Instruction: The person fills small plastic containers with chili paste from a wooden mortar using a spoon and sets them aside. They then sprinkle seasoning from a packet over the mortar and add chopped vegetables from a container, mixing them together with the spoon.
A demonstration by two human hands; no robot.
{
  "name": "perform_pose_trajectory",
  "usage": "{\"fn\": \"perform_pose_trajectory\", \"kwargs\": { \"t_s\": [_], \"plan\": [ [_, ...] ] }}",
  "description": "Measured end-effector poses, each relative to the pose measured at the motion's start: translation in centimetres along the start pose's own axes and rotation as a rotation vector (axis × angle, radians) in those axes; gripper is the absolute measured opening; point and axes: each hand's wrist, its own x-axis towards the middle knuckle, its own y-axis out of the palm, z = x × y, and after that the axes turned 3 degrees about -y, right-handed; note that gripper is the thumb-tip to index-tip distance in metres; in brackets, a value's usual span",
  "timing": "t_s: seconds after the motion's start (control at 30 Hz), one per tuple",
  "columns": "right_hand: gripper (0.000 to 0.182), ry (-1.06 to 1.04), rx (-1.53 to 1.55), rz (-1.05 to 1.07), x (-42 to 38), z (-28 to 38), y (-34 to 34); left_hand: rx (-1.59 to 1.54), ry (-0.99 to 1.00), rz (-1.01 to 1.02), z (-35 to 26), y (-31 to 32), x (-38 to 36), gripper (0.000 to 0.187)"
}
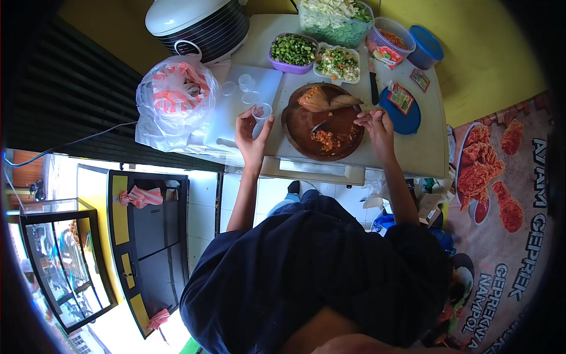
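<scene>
My left hand (253, 137) is closed around a small clear plastic cup (262, 112), held beside the left rim of a brown mortar (298, 138). Between the fingers of my right hand (377, 125) is a spoon (337, 122), which reaches leftward over the mortar. Its tip is near a small heap of red-orange chili paste (326, 141) in the bowl. A wooden pestle (318, 101) lies across the far side of the mortar, smeared with paste at its wide end. More clear cups (246, 81) sit on a white cutting board (269, 82) to the left.
Behind the mortar stand a purple tub of chopped greens (293, 51), a white tub of cut vegetables (337, 64) and a box of shredded cabbage (336, 26). A knife (374, 88) and blue lid (403, 120) lie right. A plastic bag (177, 100) and rice cooker (197, 29) are left.
</scene>
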Motion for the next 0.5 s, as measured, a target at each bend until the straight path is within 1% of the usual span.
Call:
{"fn": "perform_pose_trajectory", "kwargs": {
  "t_s": [0.1, 0.17, 0.27, 0.3, 0.4, 0.5],
  "plan": [
    [0.022, 0.017, -0.014, 0.007, -1.7, 0.2, -1.7, 0.009, 0.01, -0.017, -0.2, 0.2, -0.1, 0.039],
    [0.022, -0.057, -0.033, -0.024, -2.8, 0.4, -1.9, 0.022, 0.02, -0.032, -0.3, 0.3, -0.2, 0.041],
    [0.022, -0.214, -0.039, -0.103, -3.3, 0.2, -1.2, -0.096, 0.04, -0.094, 0.2, 1.5, -1.2, 0.044],
    [0.022, -0.274, -0.039, -0.134, -3.4, 0.1, -0.9, -0.113, 0.014, -0.068, 0.5, 1.9, -2.0, 0.046],
    [0.023, -0.379, -0.052, -0.181, -3.6, -0.7, -0.6, -0.09, 0.008, -0.038, 0.5, 4.2, -4.0, 0.044],
    [0.023, -0.408, -0.075, -0.201, -3.6, -1.4, -0.4, -0.091, 0.076, -0.04, 1.0, 6.2, -4.4, 0.045]
  ]
}}
